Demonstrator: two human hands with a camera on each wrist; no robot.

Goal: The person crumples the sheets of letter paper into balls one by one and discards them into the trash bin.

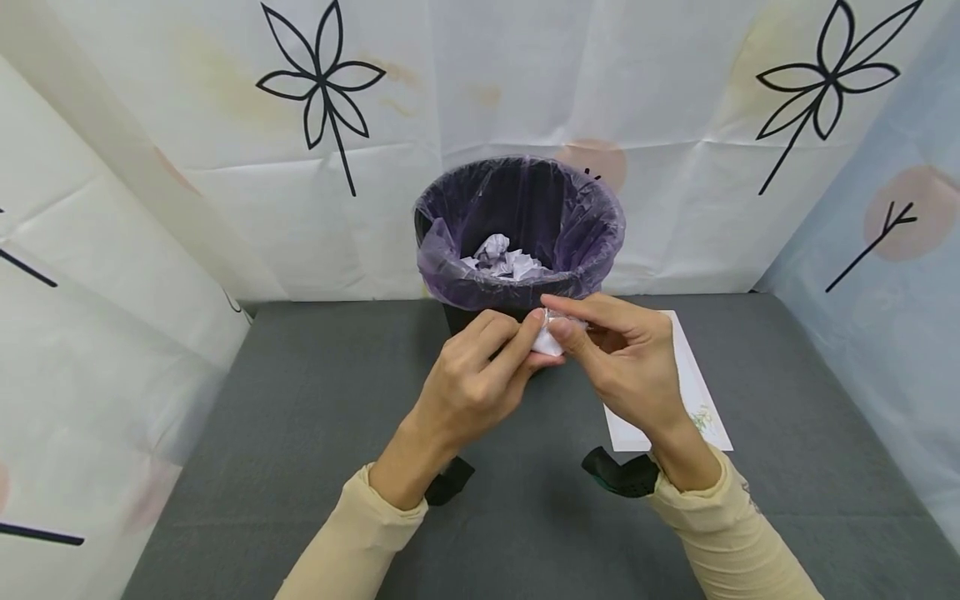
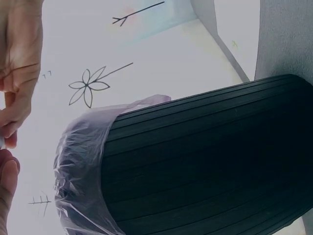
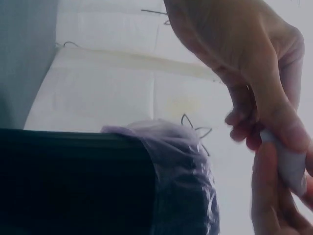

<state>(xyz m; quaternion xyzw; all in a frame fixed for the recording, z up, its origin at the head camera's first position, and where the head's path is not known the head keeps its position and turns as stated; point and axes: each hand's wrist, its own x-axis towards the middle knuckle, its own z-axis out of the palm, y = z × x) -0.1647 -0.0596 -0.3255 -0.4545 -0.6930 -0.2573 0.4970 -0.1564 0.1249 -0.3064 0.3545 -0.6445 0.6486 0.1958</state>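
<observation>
Between both hands is a small crumpled piece of white paper [image 1: 549, 337], held in front of the bin's near rim. My left hand [image 1: 472, 379] grips it from the left with curled fingers. From the other side, my right hand [image 1: 633, 358] pinches it between thumb and fingers. In the right wrist view the paper [image 3: 292, 164] shows between the fingertips. Just beyond the hands stands a black trash bin [image 2: 205, 161] with a purple plastic liner [image 1: 607, 242] folded over its rim. Several crumpled white papers [image 1: 506, 260] lie inside it.
A white sheet [image 1: 693, 375] with a small plant print lies on the grey table [image 1: 315, 417], right of the bin and partly behind my right hand. Black straps [image 1: 622, 473] hang at the wrists. White patterned cloth [image 1: 360, 242] stands behind the table.
</observation>
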